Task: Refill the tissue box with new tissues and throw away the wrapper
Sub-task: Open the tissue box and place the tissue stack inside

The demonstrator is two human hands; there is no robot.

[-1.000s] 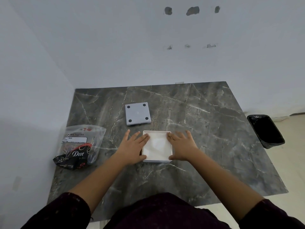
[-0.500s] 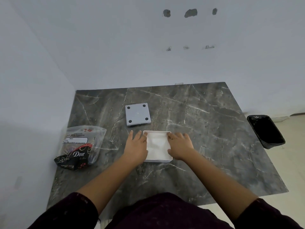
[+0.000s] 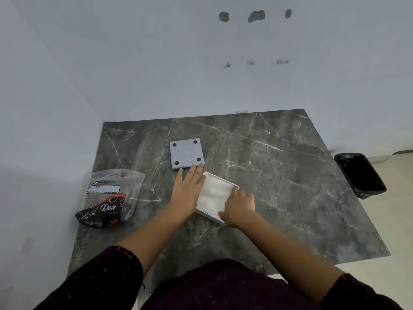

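Note:
A white square tissue box [image 3: 214, 194], open at the top and filled with white tissues, lies turned at an angle on the dark marble table [image 3: 279, 186]. My right hand [image 3: 240, 205] grips its near right corner, fingers curled over the rim. My left hand [image 3: 187, 189] lies flat with straight fingers along the box's left side, fingertips reaching the grey square lid [image 3: 186, 153], which lies upside down with its dark round feet up. The empty plastic tissue wrapper [image 3: 110, 198] lies at the table's left edge.
A black bin with a black liner [image 3: 359, 174] stands on the floor past the table's right edge. White walls close the table on the left and at the back. My dark sleeves fill the bottom of the view.
The box has turned from square to angled. My left hand moved forward to the lid's near edge. My right hand slid back to the box's near right corner.

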